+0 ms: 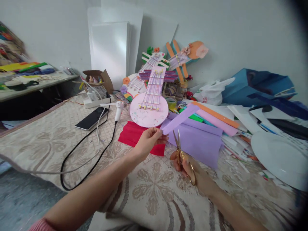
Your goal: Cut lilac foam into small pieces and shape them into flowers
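Observation:
My left hand (152, 139) pinches one end of a strip of purple crepe paper (183, 118), which stretches up and to the right. In my right hand (190, 170) is a pair of gold-handled scissors (178, 149), its blades slightly parted and pointing up just below the strip. Behind the scissors lies a larger sheet of purple crepe paper (199, 139). A piece of red crepe paper (132, 136) lies partly beneath my left hand. Beyond both hands a pink paper guitar (149, 110) with purple strings leans against other craft instruments.
On the left are a glue gun (118, 111) with a looping black cord, a phone (91, 118) and a cardboard box (97, 80). Rolled coloured papers (216, 117), a white plate (279, 157) and a blue bag (260, 86) crowd the right. White boards (110, 48) lean on the wall.

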`<move>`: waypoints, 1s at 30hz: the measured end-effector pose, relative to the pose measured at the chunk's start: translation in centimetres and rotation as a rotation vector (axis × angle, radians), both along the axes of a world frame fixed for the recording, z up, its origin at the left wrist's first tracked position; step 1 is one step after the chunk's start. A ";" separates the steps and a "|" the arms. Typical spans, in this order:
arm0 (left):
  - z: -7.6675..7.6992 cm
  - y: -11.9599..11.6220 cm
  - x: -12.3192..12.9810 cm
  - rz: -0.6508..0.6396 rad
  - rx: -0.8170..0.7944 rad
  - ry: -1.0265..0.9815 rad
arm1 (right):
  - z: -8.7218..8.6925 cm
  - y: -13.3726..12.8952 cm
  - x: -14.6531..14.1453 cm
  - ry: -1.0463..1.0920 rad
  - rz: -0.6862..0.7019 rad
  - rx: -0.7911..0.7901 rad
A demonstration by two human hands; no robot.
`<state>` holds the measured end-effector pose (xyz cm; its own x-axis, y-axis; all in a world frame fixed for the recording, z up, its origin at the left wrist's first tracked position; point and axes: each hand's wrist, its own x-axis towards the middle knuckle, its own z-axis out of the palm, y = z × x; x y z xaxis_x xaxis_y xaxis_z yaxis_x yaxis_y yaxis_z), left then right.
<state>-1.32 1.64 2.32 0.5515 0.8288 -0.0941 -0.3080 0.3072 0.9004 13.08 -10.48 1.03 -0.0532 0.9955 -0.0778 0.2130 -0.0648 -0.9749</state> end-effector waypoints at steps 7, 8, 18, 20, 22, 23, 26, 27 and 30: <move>0.1 -0.4 0.2 -0.038 -0.003 0.018 | 0.7 0.2 -0.1 -0.176 0.048 0.043; 0.0 -0.4 0.3 -0.041 0.004 0.027 | 0.7 0.3 -0.2 -0.184 0.040 0.048; 0.2 -1.1 0.4 -0.053 -0.009 0.054 | 0.2 0.4 -0.5 -0.125 0.010 0.019; 0.3 -1.1 0.4 -0.056 -0.012 0.056 | 0.2 0.4 -0.5 -0.133 0.014 0.014; 0.3 -1.2 0.4 -0.057 -0.015 0.058 | 0.1 0.4 -0.5 -0.150 0.018 0.014; 0.3 -1.2 0.4 -0.059 -0.015 0.059 | 0.1 0.4 -0.5 -0.156 0.020 0.015; 0.2 -1.2 0.4 -0.063 -0.012 0.064 | 0.1 0.4 -0.5 -0.152 0.024 0.002; 0.2 -1.2 0.4 -0.062 -0.011 0.065 | 0.1 0.4 -0.5 -0.151 0.025 -0.006; 0.1 -1.2 0.4 -0.054 -0.010 0.059 | 0.1 0.5 -0.6 -0.154 0.023 -0.019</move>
